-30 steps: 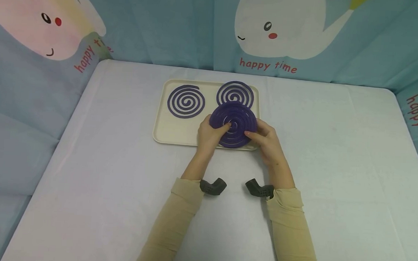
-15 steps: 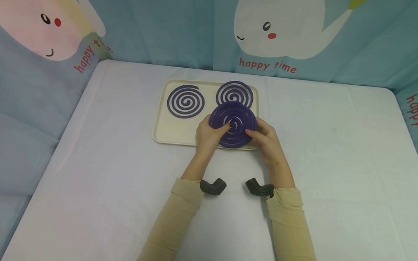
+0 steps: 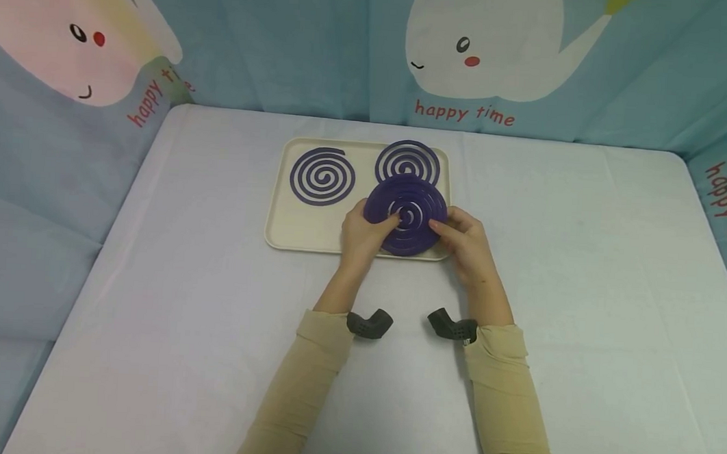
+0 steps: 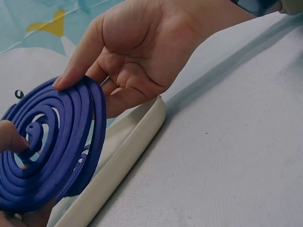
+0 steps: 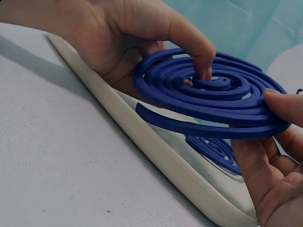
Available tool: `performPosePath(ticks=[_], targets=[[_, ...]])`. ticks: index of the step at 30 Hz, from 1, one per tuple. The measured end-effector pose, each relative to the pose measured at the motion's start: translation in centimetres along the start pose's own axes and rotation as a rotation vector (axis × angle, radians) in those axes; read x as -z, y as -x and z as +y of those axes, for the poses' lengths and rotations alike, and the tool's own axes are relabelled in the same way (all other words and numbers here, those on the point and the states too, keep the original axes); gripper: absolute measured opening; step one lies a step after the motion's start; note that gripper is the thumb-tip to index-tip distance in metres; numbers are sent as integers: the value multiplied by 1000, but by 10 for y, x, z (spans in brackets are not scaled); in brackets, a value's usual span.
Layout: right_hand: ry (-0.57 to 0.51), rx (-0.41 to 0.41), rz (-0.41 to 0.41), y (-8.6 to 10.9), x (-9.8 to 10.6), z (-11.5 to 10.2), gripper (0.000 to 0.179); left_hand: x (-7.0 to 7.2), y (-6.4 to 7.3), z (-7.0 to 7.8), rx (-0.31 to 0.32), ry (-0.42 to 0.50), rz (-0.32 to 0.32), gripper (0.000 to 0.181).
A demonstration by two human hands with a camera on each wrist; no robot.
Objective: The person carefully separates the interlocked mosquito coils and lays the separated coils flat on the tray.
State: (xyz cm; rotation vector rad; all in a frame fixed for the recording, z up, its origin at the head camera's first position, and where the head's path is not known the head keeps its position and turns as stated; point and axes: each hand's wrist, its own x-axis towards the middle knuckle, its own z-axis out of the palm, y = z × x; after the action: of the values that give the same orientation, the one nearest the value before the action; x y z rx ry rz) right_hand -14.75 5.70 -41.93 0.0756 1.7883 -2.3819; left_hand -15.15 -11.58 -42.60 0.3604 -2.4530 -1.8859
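Note:
Both hands hold a dark purple mosquito coil (image 3: 378, 206) above the near right part of a cream tray (image 3: 301, 232). Its rings sit tightly packed, as if two coils were nested. My left hand (image 3: 359, 235) grips the left edge, its thumb pressing near the centre. My right hand (image 3: 470, 248) pinches the right edge between thumb and fingers. In the right wrist view, a loose outer strand (image 5: 189, 127) stands apart below the other rings. On the tray lie one open-spaced coil (image 3: 324, 177) at left and another coil (image 3: 408, 166) at back right, partly covered.
A white cloth covers the table (image 3: 582, 300). The tray's raised rim (image 5: 156, 151) passes beneath the hands. A blue printed curtain (image 3: 323, 46) hangs behind the table. Dark wrist devices (image 3: 371, 323) stick out from both cuffs.
The held coil has risen very slightly, and gaps around its centre look a bit wider. The right thumb has shifted slightly upward along the edge. The coils on the tray stay put.

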Motion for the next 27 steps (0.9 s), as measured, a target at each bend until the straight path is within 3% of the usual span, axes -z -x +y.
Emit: performPosePath(ticks=[6,14,18,23,27], targets=[[-90,18,-28,1,3,-1,28,0,0,0,-61,46,-40,41],[-147,26,-2,2,3,-1,22,2,0,1,-83,111,-78,52],[-178,45,10,3,2,-1,16,2,-1,1,-103,143,-110,48],[-217,84,36,3,-3,-2,19,-1,-1,0,-26,271,-207,61],[-191,104,30,3,-8,-1,25,-4,1,1,47,313,-210,71]])
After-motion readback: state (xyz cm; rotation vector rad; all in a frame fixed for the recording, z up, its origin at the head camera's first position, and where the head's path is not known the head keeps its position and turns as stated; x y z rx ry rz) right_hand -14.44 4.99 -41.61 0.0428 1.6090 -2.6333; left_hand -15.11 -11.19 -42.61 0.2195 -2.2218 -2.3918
